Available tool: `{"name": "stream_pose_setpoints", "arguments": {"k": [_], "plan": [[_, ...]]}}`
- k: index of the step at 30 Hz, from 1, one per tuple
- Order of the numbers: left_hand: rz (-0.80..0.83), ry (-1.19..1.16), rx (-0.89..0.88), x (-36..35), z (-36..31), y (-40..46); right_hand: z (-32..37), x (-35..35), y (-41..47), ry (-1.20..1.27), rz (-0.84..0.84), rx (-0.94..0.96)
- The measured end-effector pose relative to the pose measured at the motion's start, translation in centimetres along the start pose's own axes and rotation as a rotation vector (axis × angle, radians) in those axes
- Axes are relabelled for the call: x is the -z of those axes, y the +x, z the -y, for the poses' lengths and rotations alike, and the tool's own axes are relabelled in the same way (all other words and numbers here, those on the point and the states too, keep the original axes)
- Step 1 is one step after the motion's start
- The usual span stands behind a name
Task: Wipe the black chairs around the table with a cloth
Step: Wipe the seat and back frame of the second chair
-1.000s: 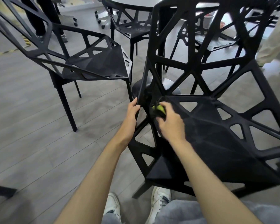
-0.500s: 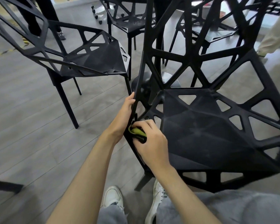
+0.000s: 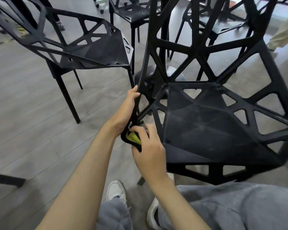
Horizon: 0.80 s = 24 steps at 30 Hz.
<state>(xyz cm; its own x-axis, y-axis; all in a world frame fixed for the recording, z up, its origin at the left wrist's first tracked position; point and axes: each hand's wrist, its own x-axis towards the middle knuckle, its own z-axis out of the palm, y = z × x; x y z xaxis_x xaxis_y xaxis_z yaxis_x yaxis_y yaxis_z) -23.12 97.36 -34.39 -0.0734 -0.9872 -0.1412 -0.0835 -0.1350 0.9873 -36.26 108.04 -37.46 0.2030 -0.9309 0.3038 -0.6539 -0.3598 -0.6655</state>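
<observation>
The near black chair (image 3: 206,123) stood on the grey floor (image 3: 32,113), a second chair (image 3: 93,48) beside it at left. The left hand (image 3: 125,112) gripped the near chair's left frame edge. The right hand (image 3: 150,151) curled around the yellow-green cloth (image 3: 133,137), pressing it against the seat's front-left corner.

Most of the cloth (image 3: 133,137) is hidden under the right hand (image 3: 150,151), only a yellow-green fold showing. The left hand (image 3: 126,112) has its fingers behind the chair (image 3: 206,123) frame (unseen). Far beyond both hands, the chairs blur and are cropped.
</observation>
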Motion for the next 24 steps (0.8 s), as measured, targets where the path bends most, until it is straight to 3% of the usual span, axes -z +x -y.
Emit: {"name": "stream_pose_setpoints", "arguments": {"k": [3,8,12,19,24], "plan": [[-0.021,0.021,0.029,0.2,0.4,0.5,-3.2,3.3,-2.7,-0.193,0.103,0.066],[-0.018,0.031,0.029,0.3,1.9,1.5,-6.4,4.1,2.3,-0.294,0.009,-0.030],[-0.122,-0.072,0.042,0.3,2.7,4.1,-8.4,2.9,7.4,-0.168,-0.023,-0.171],[-0.210,0.114,0.104,2.9,9.7,12.8,-7.8,5.9,1.3,-0.082,0.137,-0.013],[-0.219,0.086,0.075,2.3,8.5,12.1,-8.3,2.7,8.0,-0.030,0.048,-0.065]]}}
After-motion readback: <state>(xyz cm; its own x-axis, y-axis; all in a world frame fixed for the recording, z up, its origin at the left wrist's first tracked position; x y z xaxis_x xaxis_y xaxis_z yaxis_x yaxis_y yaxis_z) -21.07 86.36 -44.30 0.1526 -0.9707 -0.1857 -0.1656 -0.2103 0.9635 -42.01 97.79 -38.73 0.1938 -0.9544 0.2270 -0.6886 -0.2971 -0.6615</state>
